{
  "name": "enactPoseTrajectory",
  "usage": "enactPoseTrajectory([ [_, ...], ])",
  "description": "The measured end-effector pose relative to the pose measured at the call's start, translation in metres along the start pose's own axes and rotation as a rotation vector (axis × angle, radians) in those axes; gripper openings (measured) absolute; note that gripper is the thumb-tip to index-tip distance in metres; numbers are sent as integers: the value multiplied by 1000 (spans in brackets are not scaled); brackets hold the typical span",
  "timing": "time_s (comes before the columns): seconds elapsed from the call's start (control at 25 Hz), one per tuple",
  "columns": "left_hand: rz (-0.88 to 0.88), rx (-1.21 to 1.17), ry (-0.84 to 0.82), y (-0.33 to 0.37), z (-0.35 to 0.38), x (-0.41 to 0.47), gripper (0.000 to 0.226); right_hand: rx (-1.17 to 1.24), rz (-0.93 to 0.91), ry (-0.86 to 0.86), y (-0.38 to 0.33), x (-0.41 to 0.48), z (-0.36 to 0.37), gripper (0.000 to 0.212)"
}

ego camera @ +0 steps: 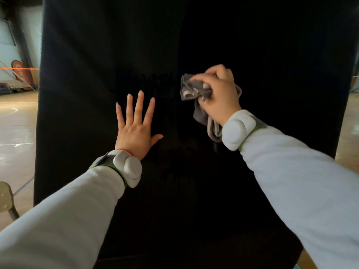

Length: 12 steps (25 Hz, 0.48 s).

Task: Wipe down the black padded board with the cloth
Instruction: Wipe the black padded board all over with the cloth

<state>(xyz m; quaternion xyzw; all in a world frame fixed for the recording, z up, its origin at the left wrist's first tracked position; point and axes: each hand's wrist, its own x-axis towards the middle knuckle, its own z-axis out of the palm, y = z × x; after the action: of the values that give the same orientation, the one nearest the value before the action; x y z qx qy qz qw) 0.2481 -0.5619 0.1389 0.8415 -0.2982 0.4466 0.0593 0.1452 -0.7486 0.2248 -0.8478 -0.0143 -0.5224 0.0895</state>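
1. In the head view, we see the black padded board (194,45) standing upright right in front of us, filling most of the picture.
2. Our left hand (136,131) lies flat against the board, released, with all 5 fingers spread and nothing held.
3. Our right hand (218,94) is up and to the right of the left one, fingers curled around a bunched grey cloth (194,90). The cloth is pressed to the board's surface near its middle, and 1 loose end hangs down below the wrist.
4. Both wrists carry white wrist devices (128,167) over pale grey sleeves (68,220).
5. A wooden floor (17,133) shows left of the board, with a chair (5,200) at the lower left edge.
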Motion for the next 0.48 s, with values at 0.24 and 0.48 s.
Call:
enactPoseTrajectory([
  [0.24, 45, -15, 16, -3, -2, -4, 97, -6, -117, -105, 4, -47, 39, 35],
  [0.48, 27, -10, -70, -1, -9, -5, 109, -38, -191, -341, 14, -103, 48, 39],
])
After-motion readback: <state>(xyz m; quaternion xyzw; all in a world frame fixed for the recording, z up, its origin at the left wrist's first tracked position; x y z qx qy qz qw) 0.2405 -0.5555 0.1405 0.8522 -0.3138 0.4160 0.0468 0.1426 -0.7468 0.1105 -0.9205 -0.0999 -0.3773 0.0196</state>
